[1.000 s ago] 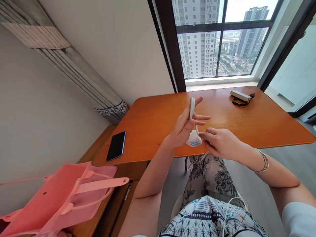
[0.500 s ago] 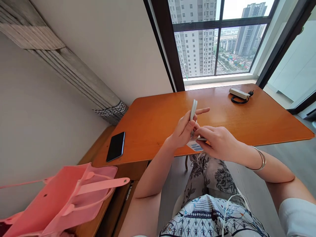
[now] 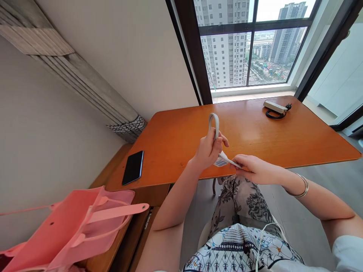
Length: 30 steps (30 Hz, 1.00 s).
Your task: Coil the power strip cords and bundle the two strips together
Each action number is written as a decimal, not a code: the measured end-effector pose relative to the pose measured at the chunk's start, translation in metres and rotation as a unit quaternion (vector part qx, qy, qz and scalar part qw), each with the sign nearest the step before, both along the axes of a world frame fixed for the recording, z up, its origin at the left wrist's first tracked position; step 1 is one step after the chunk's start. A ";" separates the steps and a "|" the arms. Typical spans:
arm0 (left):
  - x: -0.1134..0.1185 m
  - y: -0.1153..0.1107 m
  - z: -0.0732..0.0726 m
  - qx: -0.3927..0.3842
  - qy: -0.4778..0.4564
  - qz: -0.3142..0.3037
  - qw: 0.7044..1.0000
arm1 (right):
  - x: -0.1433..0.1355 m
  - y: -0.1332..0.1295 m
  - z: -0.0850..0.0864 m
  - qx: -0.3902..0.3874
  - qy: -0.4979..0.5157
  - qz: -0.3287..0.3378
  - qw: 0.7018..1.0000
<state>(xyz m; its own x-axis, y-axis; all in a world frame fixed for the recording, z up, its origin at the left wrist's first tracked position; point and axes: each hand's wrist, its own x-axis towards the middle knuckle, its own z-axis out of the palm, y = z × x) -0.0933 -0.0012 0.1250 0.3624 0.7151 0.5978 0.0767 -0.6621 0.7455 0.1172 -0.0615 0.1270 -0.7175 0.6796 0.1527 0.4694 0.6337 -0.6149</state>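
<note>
Above the near edge of the table, my left hand (image 3: 208,151) is closed around a white cable (image 3: 217,122). The cable rises from that hand in a rounded loop. Its other stretch runs down to the right into my right hand (image 3: 253,169), whose fingers pinch it. A white paper tag with blue print (image 3: 221,162) hangs on the cable just below my left hand. My fingers hide parts of the cable, and its ends cannot be made out.
On the wooden table (image 3: 176,136), a black phone (image 3: 133,167) lies at the left and a white power strip (image 3: 275,107) with a black cord at the far right. An open pink bag (image 3: 70,226) stands lower left. A window (image 3: 252,56) is behind the table.
My right hand has moved down and right, away from my left, drawing a stretch of cable between them. The cable above my left hand has opened into a loop. My left fingers have curled in.
</note>
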 end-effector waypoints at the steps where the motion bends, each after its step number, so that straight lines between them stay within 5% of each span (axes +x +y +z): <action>1: 0.002 0.000 -0.001 -0.039 -0.013 -0.007 0.999 | 0.002 -0.002 0.003 0.055 0.011 -0.014 0.998; 5: 0.011 -0.004 0.003 -0.223 -0.008 -0.160 0.961 | 0.005 0.001 0.022 0.257 0.085 -0.047 0.961; 9: 0.016 -0.013 0.011 -0.347 -0.020 -0.335 0.876 | 0.006 0.022 0.039 0.315 0.163 -0.068 0.932; 14: 0.014 -0.019 0.012 -0.438 -0.086 -0.393 0.804 | 0.007 0.039 0.047 0.222 0.186 -0.077 0.954; 21: 0.001 -0.017 0.015 -0.409 -0.015 -0.378 0.831 | 0.015 0.031 0.056 0.079 0.112 -0.073 0.988; 30: 0.007 -0.017 0.008 -0.433 -0.027 -0.402 0.806 | 0.018 0.042 0.050 -0.097 0.121 -0.043 0.987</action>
<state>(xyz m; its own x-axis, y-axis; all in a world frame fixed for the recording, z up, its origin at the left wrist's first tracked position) -0.0859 -0.0181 0.1327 0.9071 0.4197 0.0307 -0.1661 0.2901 0.9425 0.1356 -0.0197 0.1771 -0.6145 0.7698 0.1727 0.3417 0.4570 -0.8212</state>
